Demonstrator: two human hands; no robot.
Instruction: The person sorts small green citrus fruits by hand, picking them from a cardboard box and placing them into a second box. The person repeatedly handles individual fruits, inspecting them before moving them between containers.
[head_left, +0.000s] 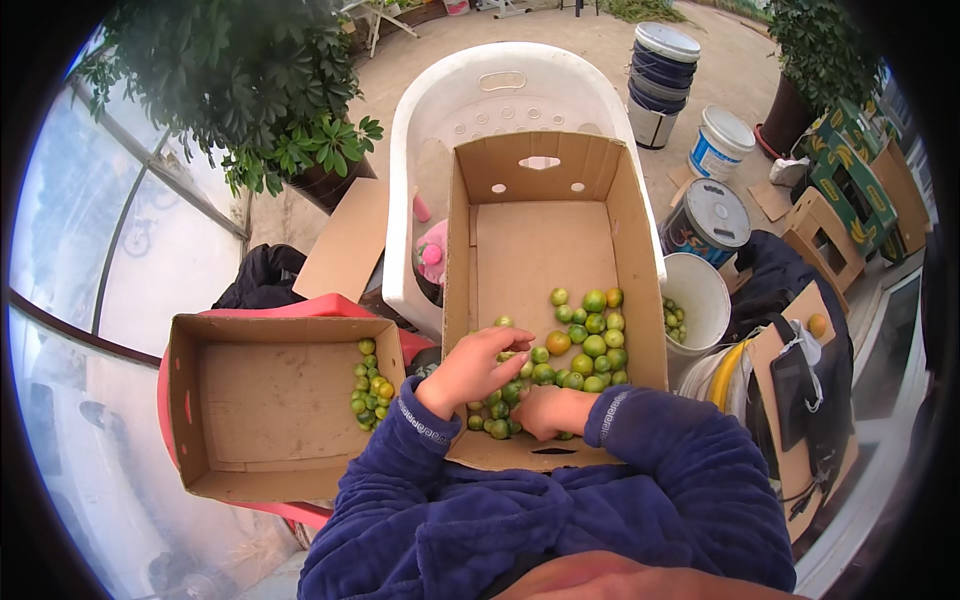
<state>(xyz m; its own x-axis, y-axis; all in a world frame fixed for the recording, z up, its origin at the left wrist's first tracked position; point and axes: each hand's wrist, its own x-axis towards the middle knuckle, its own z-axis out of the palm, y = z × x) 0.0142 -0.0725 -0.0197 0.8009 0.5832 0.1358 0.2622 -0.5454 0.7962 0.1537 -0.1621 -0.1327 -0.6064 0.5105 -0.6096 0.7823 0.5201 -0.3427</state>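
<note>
A deep cardboard box (540, 247) lies before me, with many small round green fruits (594, 345) gathered in its near half. A few of them are tinged orange. My left hand (472, 367) is over the fruits at the box's left side, its thumb and fingers apart. Lower and further right, my right hand (546, 412) reaches down among the fruits near the front wall. Its fingertips are hidden, so whether it grips a fruit cannot be seen. To the left stands a shallower cardboard box (277, 405), with similar small fruits (370, 386) clustered along its right side.
The deep box rests on a white plastic tub chair (510, 82); the shallower one sits on a red plastic seat (330, 306). At right stand a white bucket (709, 300) holding small fruits, a lidded bucket (709, 217) and stacked buckets (660, 82). A potted plant (247, 82) is at left.
</note>
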